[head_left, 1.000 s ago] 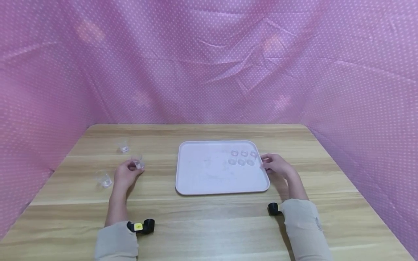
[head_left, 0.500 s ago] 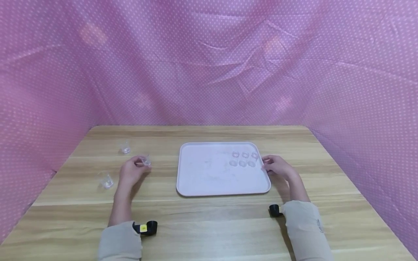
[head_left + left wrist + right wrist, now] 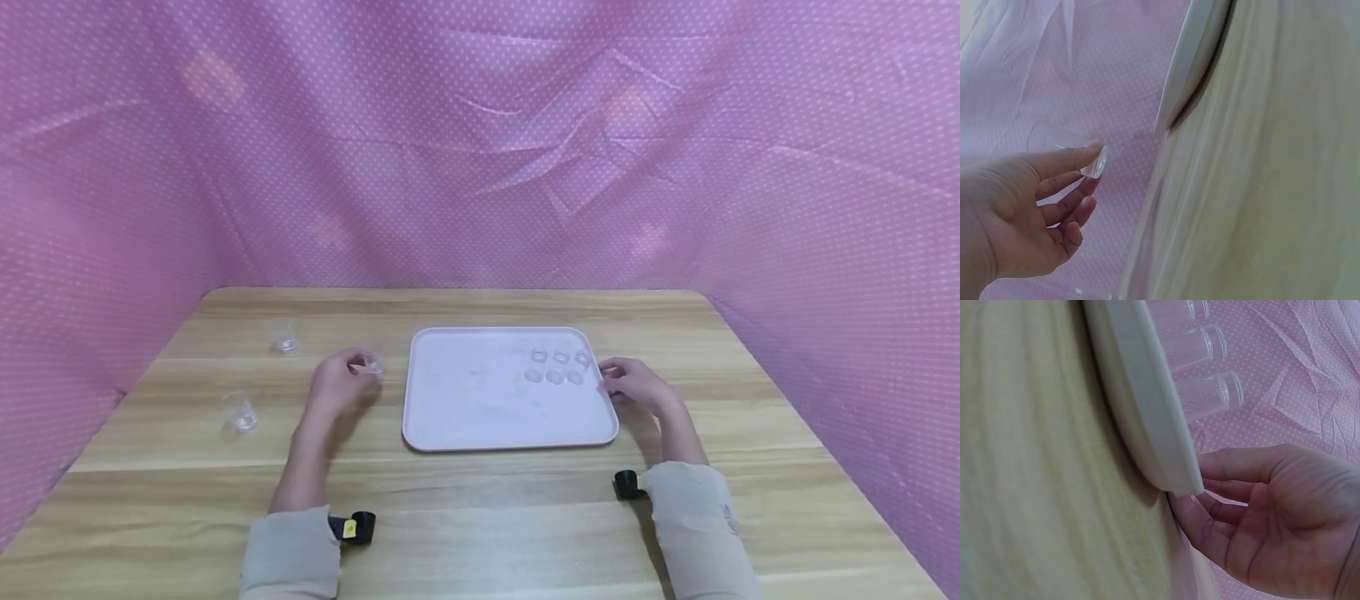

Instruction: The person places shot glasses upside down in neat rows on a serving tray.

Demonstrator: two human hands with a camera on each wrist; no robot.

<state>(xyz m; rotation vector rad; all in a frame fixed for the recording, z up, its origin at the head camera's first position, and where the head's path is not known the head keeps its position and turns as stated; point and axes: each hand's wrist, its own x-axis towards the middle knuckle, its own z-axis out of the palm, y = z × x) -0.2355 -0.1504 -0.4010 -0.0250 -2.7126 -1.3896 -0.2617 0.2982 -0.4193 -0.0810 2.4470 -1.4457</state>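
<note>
A clear plastic cup [image 3: 374,362] is pinched upright between the thumb and fingers of my left hand [image 3: 335,386], a little left of the tray. The left wrist view shows the thumb across the cup's side near its base [image 3: 1099,164]. My right hand [image 3: 637,383] holds the right edge of the white tray [image 3: 480,421], its thumb low by the tray corner and a finger against the rim [image 3: 1179,444]. Toward the tray's right side, three clear cups [image 3: 1207,397] stand in a row, thick bases upward.
Two more clear cups stand on the wooden table [image 3: 480,517] at the left, one cup [image 3: 285,339] farther back and one cup [image 3: 242,415] nearer. Pink dotted cloth [image 3: 480,167] hangs around the back and sides.
My left hand has carried the cup to the right and slightly back, toward the tray's left edge. The right hand has stayed at the tray's right edge.
</note>
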